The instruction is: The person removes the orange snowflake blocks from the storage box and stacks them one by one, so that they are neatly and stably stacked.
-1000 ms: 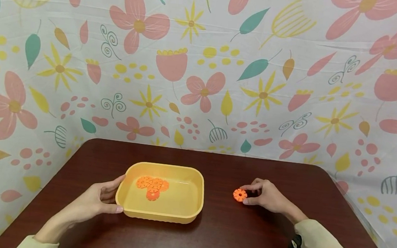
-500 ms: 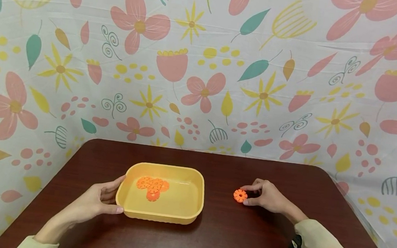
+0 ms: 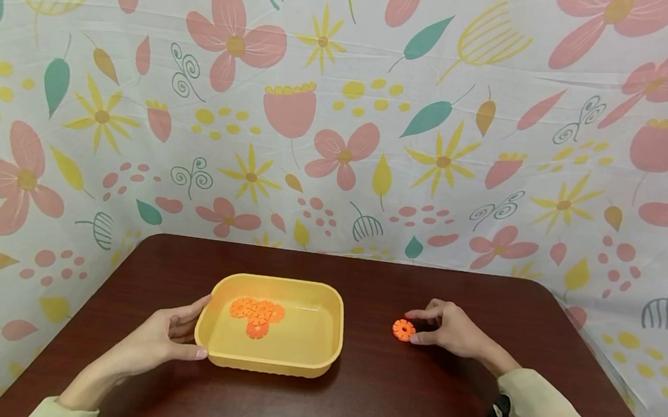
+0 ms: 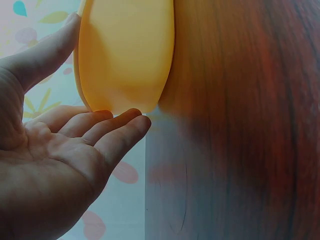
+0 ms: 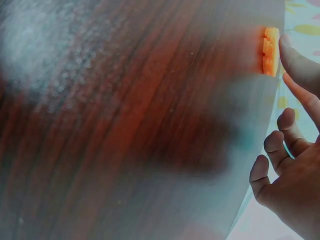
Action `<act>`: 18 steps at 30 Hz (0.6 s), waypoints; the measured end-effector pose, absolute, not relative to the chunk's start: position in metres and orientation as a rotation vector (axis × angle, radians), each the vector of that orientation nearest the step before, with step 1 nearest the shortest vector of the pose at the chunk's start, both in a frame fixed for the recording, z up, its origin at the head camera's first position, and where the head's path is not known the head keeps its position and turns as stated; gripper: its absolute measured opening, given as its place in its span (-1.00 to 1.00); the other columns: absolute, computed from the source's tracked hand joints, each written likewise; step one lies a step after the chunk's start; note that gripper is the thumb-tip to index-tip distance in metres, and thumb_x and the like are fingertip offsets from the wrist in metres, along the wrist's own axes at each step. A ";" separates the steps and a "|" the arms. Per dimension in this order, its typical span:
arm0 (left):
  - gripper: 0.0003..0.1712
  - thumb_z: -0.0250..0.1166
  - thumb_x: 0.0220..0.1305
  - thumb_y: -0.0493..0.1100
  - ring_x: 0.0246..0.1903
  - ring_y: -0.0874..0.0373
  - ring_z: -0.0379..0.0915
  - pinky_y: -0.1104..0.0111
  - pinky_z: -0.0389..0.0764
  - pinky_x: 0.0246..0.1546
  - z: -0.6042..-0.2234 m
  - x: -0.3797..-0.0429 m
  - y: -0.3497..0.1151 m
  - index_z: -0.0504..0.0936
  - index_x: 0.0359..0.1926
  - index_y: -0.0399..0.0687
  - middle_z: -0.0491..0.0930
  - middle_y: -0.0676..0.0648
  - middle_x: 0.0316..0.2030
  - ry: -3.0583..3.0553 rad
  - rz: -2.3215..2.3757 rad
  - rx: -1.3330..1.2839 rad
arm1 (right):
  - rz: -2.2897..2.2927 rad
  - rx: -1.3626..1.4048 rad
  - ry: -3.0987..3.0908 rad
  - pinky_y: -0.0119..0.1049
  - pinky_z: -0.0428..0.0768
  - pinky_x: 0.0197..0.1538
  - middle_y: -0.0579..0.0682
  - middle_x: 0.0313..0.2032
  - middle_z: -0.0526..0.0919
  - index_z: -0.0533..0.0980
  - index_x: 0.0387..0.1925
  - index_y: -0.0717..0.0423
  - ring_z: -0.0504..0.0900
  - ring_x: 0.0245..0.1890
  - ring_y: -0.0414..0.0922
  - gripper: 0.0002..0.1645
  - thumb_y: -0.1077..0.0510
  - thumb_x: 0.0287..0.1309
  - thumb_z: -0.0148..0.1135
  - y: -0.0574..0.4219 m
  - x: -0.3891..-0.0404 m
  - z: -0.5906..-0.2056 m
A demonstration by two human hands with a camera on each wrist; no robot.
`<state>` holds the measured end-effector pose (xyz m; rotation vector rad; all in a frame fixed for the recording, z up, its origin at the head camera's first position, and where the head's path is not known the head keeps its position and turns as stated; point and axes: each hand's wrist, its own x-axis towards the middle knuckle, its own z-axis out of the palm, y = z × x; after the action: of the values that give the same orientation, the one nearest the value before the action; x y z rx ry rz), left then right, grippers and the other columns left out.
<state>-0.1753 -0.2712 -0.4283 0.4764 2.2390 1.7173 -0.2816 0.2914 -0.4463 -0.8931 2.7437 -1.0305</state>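
In the head view, an orange notched disc, seemingly several layers thick in the right wrist view, lies on the dark table. My right hand is just right of it, thumb and index fingertips at its edge without clearly gripping it. The right wrist view shows that hand with its other fingers loosely bent, beside the disc. Left of centre stands a yellow tray with several orange notched discs overlapping inside. My left hand holds its left end, thumb at the front corner and fingers along the side.
The dark wooden table has rounded far corners. Behind it hangs a white cloth printed with flowers and leaves. A strip of table separates the tray from the lone disc.
The right hand and sleeve have shifted very slightly right, away from the lone disc, which stays put. Left hand and tray keep their places.
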 end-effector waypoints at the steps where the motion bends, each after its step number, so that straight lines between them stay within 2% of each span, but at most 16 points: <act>1: 0.11 0.51 0.30 -0.31 0.47 -0.42 0.09 0.33 0.59 0.18 -0.429 -0.175 -0.271 -0.01 0.64 -0.40 0.01 -0.42 0.58 2.239 1.719 0.479 | -1.032 -0.897 2.743 -0.32 0.28 -0.36 0.00 -0.37 0.53 0.75 0.11 0.18 0.38 -0.35 -0.07 -0.44 0.03 0.10 0.66 0.291 -0.281 -0.446; 7: 0.10 0.51 0.29 -0.32 0.47 -0.43 0.09 0.33 0.59 0.18 -0.429 -0.176 -0.272 -0.01 0.63 -0.41 0.01 -0.43 0.58 2.242 1.719 0.494 | -1.033 -0.930 2.730 -0.36 0.29 -0.38 0.01 -0.38 0.53 0.74 0.12 0.20 0.39 -0.36 -0.05 -0.44 0.04 0.12 0.64 0.289 -0.281 -0.444; 18: 0.11 0.51 0.29 -0.31 0.47 -0.43 0.11 0.33 0.60 0.17 -0.431 -0.178 -0.274 0.00 0.63 -0.40 0.02 -0.43 0.57 2.239 1.715 0.507 | -1.009 -0.900 2.719 -0.30 0.45 -0.31 0.04 -0.33 0.56 0.73 0.14 0.16 0.45 -0.30 0.00 -0.45 0.04 0.13 0.63 0.271 -0.279 -0.432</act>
<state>-0.1781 -0.2736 -0.4309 0.5070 2.2390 1.7150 -0.2790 0.2708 -0.4321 -0.8998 2.7192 -1.0093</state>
